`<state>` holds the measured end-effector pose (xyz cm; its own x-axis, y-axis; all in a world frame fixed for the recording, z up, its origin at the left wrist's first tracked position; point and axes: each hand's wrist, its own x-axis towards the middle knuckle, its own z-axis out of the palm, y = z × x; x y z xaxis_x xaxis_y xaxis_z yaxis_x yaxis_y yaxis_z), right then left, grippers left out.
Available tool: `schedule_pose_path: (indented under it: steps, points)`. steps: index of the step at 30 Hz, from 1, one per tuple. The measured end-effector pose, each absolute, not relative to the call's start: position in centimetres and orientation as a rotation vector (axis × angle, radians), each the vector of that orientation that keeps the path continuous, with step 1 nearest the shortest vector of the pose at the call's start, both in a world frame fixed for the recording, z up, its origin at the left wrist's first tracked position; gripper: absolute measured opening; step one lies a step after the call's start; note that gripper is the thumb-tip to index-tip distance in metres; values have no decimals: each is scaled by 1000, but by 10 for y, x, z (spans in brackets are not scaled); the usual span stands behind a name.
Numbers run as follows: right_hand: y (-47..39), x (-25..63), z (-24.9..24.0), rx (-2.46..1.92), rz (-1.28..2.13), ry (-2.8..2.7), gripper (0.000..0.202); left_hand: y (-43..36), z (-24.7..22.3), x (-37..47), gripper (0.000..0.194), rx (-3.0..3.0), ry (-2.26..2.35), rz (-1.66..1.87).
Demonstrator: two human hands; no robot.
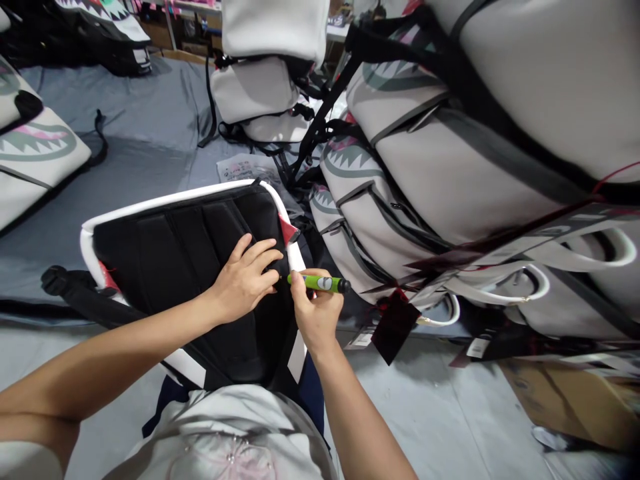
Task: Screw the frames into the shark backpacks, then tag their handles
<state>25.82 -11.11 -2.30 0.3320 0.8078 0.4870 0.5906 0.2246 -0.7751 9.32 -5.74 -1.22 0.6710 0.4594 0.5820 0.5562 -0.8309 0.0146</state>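
A backpack with a black padded back panel point(150, 257) and white edging lies in front of me, its near end at my lap. Small red pieces show at its two sides. My left hand point(247, 277) rests on the panel, right of its middle, with the fingers spread. At the panel's right edge my right hand point(317, 307) grips a green marker point(320, 284) between thumb and fingers. The marker's black end points right, and its other end points toward my left fingertips. A black strap point(83, 293) extends from the backpack's left side.
Grey-white backpacks with shark-mouth prints point(400, 180) are piled on the right, with white handles and dark tags point(395, 327). More bags stand at the back point(255, 90) and far left point(43, 150). A cardboard box point(565, 400) is at lower right.
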Motion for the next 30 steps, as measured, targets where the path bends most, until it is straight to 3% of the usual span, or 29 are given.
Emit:
schedule_pose_path:
  steps: [30]
  points:
    - [-106, 261, -17, -1540, 291, -1390, 28, -58, -10, 93, 5, -2702, -846, -856]
